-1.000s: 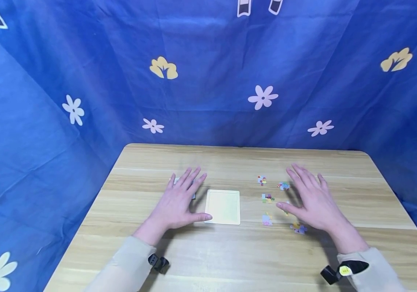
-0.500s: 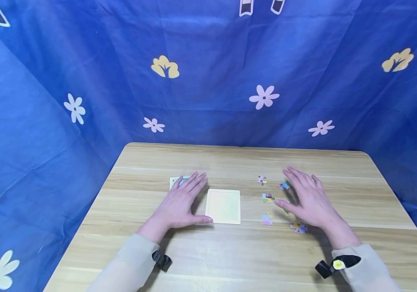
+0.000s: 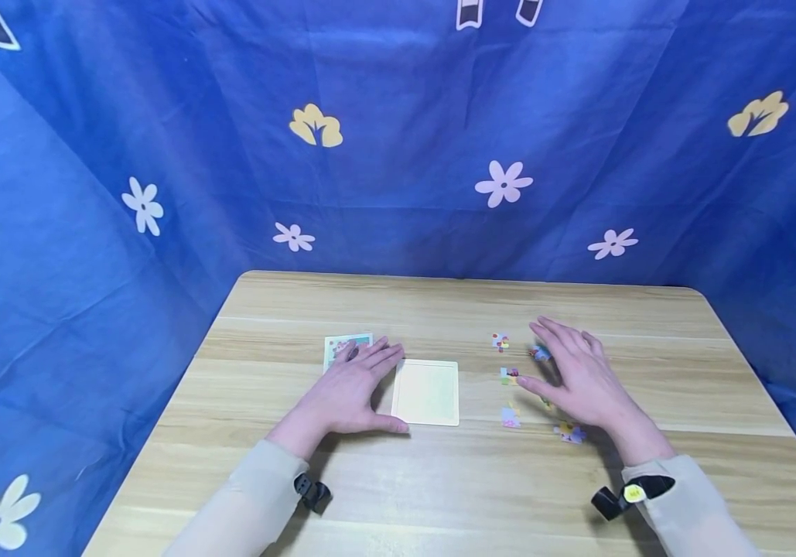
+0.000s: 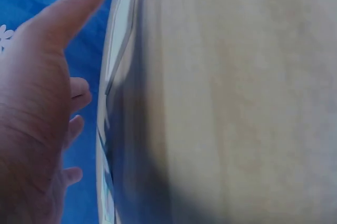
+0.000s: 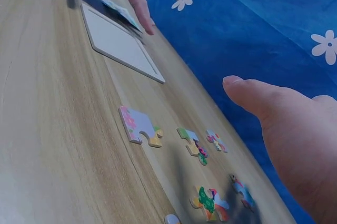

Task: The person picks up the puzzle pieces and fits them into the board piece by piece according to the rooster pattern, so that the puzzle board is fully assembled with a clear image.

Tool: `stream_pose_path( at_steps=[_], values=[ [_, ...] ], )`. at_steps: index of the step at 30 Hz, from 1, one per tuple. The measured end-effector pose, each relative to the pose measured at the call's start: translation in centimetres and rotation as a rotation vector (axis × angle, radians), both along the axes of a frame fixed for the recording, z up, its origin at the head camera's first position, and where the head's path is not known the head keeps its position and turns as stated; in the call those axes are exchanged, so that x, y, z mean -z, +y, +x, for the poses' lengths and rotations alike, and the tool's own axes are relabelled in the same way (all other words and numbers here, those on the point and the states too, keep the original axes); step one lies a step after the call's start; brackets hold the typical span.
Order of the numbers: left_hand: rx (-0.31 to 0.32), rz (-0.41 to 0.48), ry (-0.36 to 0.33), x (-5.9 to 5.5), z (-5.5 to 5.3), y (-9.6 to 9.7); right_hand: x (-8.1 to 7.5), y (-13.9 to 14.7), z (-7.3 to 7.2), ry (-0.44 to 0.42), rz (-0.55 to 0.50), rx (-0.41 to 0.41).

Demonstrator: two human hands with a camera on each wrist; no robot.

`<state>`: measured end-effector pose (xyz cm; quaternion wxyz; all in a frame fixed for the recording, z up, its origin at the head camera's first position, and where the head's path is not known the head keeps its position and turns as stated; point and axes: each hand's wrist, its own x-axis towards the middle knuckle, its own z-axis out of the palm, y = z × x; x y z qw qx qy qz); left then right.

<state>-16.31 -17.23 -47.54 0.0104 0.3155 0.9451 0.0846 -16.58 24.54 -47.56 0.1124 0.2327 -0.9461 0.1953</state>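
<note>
A pale square puzzle tray [image 3: 427, 393] lies flat near the middle of the table. My left hand [image 3: 345, 398] hovers at its left side with fingers extended and thumb stretched near the tray's lower left corner. Partly hidden under those fingers is a picture card [image 3: 334, 345]. My right hand [image 3: 582, 383] is held above several jigsaw pieces, its fingers loosely spread and nothing in its grasp. Among the pieces are a lilac one [image 5: 138, 122], one with red spots [image 3: 500, 341] and a yellow-and-purple one [image 3: 569, 432]. A green-patterned piece [image 5: 209, 203] is mostly covered by the right hand in the head view.
The wood-grain table [image 3: 425, 495] carries everything. Behind it and along both sides hangs a blue curtain [image 3: 398, 155] with flower prints. Each wrist wears a black camera strap.
My right hand has drifted left over the pieces. My left hand has shifted slightly right and down, uncovering more of the picture card. Tray and pieces stay in place.
</note>
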Motion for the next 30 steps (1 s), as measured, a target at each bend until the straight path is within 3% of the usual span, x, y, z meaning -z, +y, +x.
stream_pose_path(
  at_steps=[9,21,30],
  values=[
    [0.029,-0.053,-0.095,-0.4,-0.6,0.2,0.0,-0.5,-0.5,-0.032,0.011,0.0],
    [-0.016,-0.072,-0.138,-0.3,-1.2,0.2,0.4,-0.7,-1.3,-0.07,-0.006,-0.007],
    [-0.027,-0.07,-0.157,-0.8,-1.4,0.6,0.9,-0.9,-3.1,-0.086,-0.053,-0.032]
  ],
)
